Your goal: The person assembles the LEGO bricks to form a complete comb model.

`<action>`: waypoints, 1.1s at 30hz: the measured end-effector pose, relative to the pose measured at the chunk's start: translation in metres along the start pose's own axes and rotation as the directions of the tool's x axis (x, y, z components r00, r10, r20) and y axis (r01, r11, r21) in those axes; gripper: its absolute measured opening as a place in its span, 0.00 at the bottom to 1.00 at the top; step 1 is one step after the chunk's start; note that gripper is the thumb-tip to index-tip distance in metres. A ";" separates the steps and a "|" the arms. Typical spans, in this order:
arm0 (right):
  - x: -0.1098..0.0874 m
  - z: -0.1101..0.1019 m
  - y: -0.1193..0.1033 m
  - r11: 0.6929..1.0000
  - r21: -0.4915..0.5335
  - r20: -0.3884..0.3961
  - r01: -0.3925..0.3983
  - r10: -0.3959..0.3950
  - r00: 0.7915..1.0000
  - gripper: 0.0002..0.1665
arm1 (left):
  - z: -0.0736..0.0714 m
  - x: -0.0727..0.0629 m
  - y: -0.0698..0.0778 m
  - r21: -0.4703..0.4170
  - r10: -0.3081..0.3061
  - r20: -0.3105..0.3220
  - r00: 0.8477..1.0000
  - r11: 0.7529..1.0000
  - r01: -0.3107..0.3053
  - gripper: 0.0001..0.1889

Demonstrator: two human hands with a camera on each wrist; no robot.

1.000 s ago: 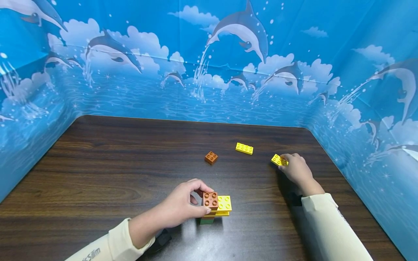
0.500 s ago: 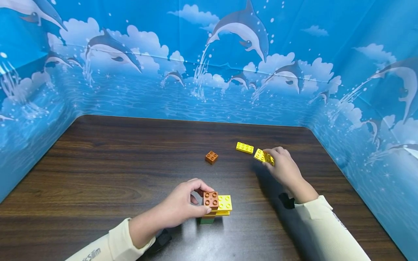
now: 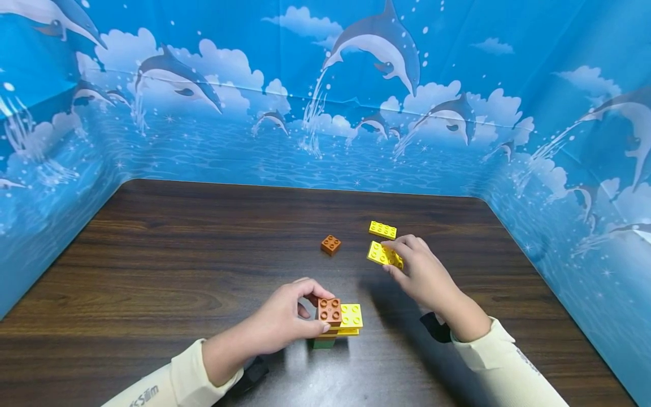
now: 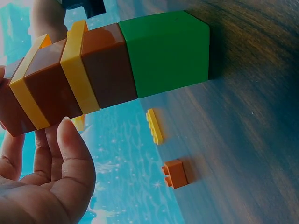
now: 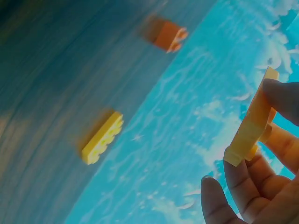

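Held yellow brick (image 3: 378, 253) shifted left, nearer brick tower (image 3: 338, 317).

Stack (image 3: 330, 316) upright on bench (image 3: 203, 254), nearest front; left hand (image 3: 285, 312) on its upper part, from left; held brick (image 3: 377, 254) in right hand (image 3: 422, 272), above bench, behind and right of stack; long brick (image 3: 382, 229) on bench, behind held brick; square brick (image 3: 330, 245) on bench behind stack, left of long brick; backdrop (image 3: 229, 152) behind bench.

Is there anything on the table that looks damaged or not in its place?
No damage shows. Only the tower looks lopsided: its yellow plates jut out to the right, overhanging the table.
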State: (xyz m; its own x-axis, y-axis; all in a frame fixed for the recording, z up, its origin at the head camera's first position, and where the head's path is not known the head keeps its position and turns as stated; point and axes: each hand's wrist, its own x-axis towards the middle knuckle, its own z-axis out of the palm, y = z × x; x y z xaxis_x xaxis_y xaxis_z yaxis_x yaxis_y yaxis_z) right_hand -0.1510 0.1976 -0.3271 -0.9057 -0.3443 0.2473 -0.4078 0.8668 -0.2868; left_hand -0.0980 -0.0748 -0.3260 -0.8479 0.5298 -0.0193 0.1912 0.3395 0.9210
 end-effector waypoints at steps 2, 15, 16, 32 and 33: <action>-0.003 -0.001 -0.006 1.000 0.007 -0.001 0.021 -0.021 1.000 0.28 | 0.000 0.000 0.000 0.000 -0.001 0.000 1.000 1.000 0.001 0.16; -0.022 -0.017 -0.038 0.972 0.097 -0.060 0.216 -0.211 0.976 0.27 | 0.000 0.001 -0.001 -0.004 -0.002 0.001 1.000 1.000 0.002 0.16; -0.024 -0.019 -0.040 0.966 0.105 -0.061 0.236 -0.231 0.971 0.27 | 0.000 0.002 -0.001 -0.004 -0.003 0.001 1.000 1.000 0.003 0.16; -0.041 -0.025 -0.063 0.863 0.199 -0.089 0.464 -0.456 0.886 0.23 | 0.000 0.001 -0.002 0.002 -0.007 0.002 1.000 1.000 0.007 0.15; -0.041 -0.025 -0.064 0.859 0.198 -0.094 0.472 -0.463 0.881 0.22 | 0.000 0.001 -0.002 0.004 -0.005 0.000 1.000 1.000 0.005 0.15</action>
State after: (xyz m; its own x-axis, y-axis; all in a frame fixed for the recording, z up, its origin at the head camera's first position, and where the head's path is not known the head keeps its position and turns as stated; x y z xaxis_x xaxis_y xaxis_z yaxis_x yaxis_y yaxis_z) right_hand -0.0846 0.1658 -0.2959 -0.5987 -0.6707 0.4379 -0.8009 0.5106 -0.3128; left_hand -0.0993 -0.0746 -0.3279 -0.8489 0.5281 -0.0240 0.1888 0.3453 0.9193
